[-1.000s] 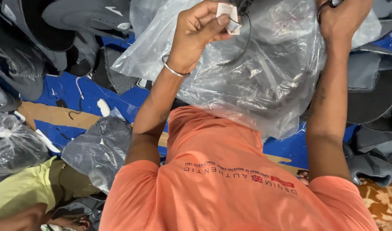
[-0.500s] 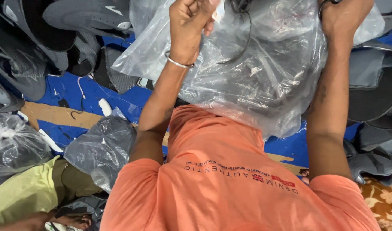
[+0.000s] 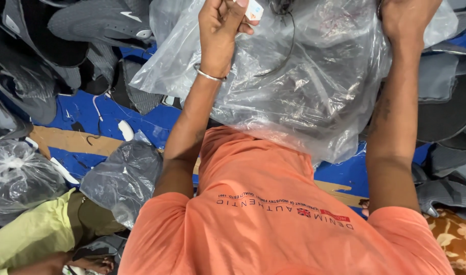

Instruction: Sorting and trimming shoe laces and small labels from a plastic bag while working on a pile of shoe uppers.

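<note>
Head view: a clear plastic bag (image 3: 314, 97) is held up in front of the person, well above an orange shirt (image 3: 273, 224). Left hand (image 3: 220, 30) is at 11 o'clock, its fingers (image 3: 232, 12) pinched together on a small white tag (image 3: 254, 10); a metal bangle (image 3: 208, 75) sits on the wrist. Right hand (image 3: 408, 18) is at 1 o'clock, closed on the bag's upper edge; its fingertips are cut off by the frame, so the exact grip cannot be told. A thin black cord (image 3: 286, 46) shows through the plastic near the top, and dark contents fill the bag, too blurred to identify. Judged status: bag is lifted and gripped at both upper corners, tag is in hand; the mouth of the bag is out of frame, so whether it is open or closed cannot be told. Bag's long axis runs from 10 o'clock to 4 o'clock, the loose lower end pointing toward 5 o'clock. More filled bags (image 3: 123, 178) lie at 8 o'clock on a blue floor sheet (image 3: 85, 109), with grey shoe uppers (image 3: 90, 23) at 10 o'clock.
</note>
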